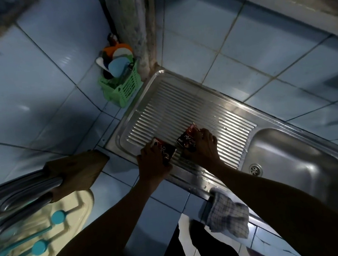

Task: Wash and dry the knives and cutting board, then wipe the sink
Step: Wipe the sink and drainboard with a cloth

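On the ribbed steel drainboard (174, 110) both hands hold small dark red packets. My left hand (153, 162) grips one packet (168, 152) at the drainboard's front edge. Just to its right, my right hand (204, 148) grips a second packet (186, 138). The sink basin (304, 168) with its drain (255, 169) lies to the right and holds nothing. A wooden cutting board (79, 169) stands in the cream dish rack (77, 211) at the left. I cannot make out any knives.
A checked cloth (228, 213) hangs over the sink's front edge. A green basket (123, 89) with coloured utensils stands in the tiled corner. Steel plates or lids (19, 191) and turquoise-handled utensils (39, 245) fill the rack. Blue tiles cover counter and walls.
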